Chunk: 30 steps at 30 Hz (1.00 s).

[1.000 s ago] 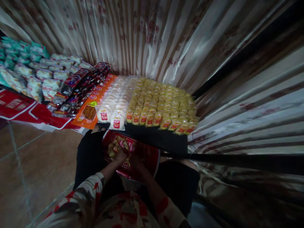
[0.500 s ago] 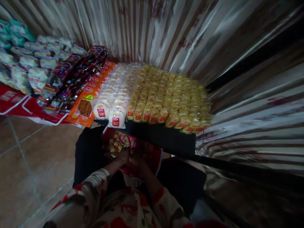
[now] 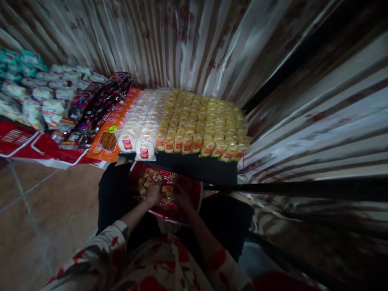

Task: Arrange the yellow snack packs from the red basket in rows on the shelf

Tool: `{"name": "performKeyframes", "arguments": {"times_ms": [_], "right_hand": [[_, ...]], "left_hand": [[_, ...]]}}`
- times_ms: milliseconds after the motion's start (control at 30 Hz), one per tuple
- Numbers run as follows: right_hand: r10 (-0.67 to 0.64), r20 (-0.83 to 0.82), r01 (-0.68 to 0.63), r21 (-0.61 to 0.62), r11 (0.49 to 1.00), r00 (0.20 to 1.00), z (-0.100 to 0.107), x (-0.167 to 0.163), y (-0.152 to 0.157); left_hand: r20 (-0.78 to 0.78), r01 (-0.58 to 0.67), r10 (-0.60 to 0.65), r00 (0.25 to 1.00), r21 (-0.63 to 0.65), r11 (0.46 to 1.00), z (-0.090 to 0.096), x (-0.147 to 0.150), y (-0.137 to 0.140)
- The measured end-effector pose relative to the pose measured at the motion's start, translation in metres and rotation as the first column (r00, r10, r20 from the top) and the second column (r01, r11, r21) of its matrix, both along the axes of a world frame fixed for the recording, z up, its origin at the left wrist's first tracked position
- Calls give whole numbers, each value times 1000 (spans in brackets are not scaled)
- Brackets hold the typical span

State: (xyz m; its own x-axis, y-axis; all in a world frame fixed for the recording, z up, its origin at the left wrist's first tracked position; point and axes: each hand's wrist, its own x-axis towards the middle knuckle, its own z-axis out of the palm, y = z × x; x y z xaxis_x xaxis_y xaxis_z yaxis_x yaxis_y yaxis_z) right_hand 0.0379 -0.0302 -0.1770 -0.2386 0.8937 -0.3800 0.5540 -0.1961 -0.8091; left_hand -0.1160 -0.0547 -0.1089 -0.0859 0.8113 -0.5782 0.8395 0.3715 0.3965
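Basket (image 3: 196, 193), red with slatted sides, rests across your lap, and the wrapped pack (image 3: 167, 189) with an orange-red label lies inside it, between your two hands. Your left hand (image 3: 154, 194) has its fingers bent in at the left end of that pack; you cannot tell from here whether they truly grip it. Your right hand (image 3: 182, 194) is in shadow just to the right, and whether its fingers are open or closed cannot be told. More loose packs (image 3: 148, 181) lie at the basket's left end, beyond your left hand.

Work lightly: the film looks thin and the contents likely crush, so take the pack by its sides rather than pinching the middle. Keep your knees level under the basket, and mind its far side, which sits close to the near edge of the black shelf (image 3: 209, 171); a knock there could upset the front row.

On that shelf, yellow packs (image 3: 197, 121) stand in tight rows, labels facing you. White round packs (image 3: 144, 121) adjoin them on the left, then orange bags (image 3: 106, 141), dark glossy bags (image 3: 95, 107) and, far left, teal bags (image 3: 32, 60). A pleated curtain (image 3: 182, 44) hangs behind, and tiled floor (image 3: 24, 226) shows at near left. The room is dim, so judge edges by touch.
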Motion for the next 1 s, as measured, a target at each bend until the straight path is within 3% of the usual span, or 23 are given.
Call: {"name": "performKeyframes", "arguments": {"times_ms": [133,267,467,533,667,767,867,1000], "right_hand": [[-120,-188,106,-85,991,975,24,7,-1],[-237,-366,185,-172,968,900,50,10,-8],[-429,-534,291,-325,900,729,86,12,-24],[-477,-582,312,-365,877,658,97,12,-29],[-531,-654,323,-422,847,539,118,11,-36],[-552,-680,325,-446,834,483,129,10,-38],[-504,-684,343,-371,863,527,135,13,-35],[-367,-666,359,-156,920,650,138,19,-24]], "left_hand": [[133,-85,66,989,142,986,18,-2,-10],[283,-162,72,956,309,937,31,3,-20],[403,-352,159,901,466,812,52,10,-27],[446,-434,223,867,458,776,59,14,-27],[590,-537,304,748,268,800,73,25,-22],[616,-530,255,746,315,787,85,33,-17],[618,-504,191,763,383,774,99,38,-8],[571,-412,118,812,419,809,117,41,9]]}}
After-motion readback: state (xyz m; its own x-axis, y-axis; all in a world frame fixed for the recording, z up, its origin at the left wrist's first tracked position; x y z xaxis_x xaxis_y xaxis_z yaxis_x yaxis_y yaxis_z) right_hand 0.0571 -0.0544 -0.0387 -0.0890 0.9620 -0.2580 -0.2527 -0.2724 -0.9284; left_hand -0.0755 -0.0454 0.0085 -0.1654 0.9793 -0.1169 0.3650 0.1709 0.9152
